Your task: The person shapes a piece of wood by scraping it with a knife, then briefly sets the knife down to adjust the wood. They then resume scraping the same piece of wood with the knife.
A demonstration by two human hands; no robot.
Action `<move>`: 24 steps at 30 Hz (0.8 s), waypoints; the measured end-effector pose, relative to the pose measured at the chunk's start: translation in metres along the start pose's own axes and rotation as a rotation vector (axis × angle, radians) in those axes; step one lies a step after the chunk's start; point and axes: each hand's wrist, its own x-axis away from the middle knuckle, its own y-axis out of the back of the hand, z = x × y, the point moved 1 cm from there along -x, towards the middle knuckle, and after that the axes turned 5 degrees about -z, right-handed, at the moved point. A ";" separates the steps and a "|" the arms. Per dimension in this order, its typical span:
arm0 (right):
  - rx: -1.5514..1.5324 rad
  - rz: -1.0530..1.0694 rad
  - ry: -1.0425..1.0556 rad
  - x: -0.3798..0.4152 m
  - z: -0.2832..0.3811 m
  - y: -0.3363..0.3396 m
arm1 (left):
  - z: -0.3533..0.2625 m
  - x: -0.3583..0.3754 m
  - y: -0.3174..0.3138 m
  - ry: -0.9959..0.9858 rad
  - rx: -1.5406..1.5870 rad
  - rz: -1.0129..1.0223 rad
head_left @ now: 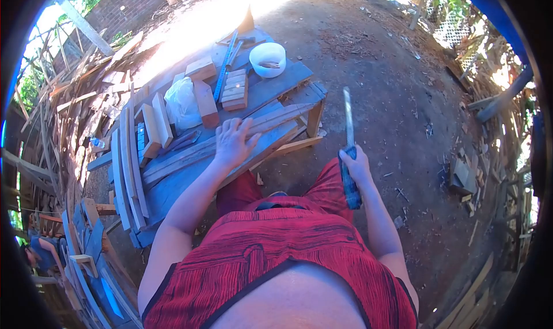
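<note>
left hand (233,143): lying palm down, fingers spread wide, pressing on long wooden strips (230,140) that are running lengthwise along the workbench (173,185); gripping nothing, only resting flat on them.

right hand (357,166): closing in a full fist around the dark blue handle of a chisel-like tool (348,150); the pale blade is pointing up and away from the body, and the tool is hanging over bare ground to the right of the bench, well apart from the strips.

workbench: standing on the person's left, built of blue-grey planks.

on the bench, beyond the left hand: a white plastic bag (183,103), a reddish wooden block (206,103) just beside it, a stack of short pale blocks (234,90), a blue ruler-like strip (224,67) and a white bowl (268,59) sitting near the far end.

near edge of bench: curved pale slats (128,162) lying side by side.

surroundings: dirt ground (403,98) carrying wood chips; scrap timber (75,93) piling up at far left.
</note>
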 end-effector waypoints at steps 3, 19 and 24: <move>0.254 0.026 0.223 -0.003 0.033 -0.011 | -0.013 -0.032 -0.041 0.024 0.088 -0.062; 0.634 0.173 0.359 -0.032 0.058 -0.080 | -0.051 -0.089 -0.119 0.132 -0.027 0.035; 0.632 0.178 0.363 -0.036 0.051 -0.089 | -0.051 -0.087 -0.119 0.094 -0.020 -0.062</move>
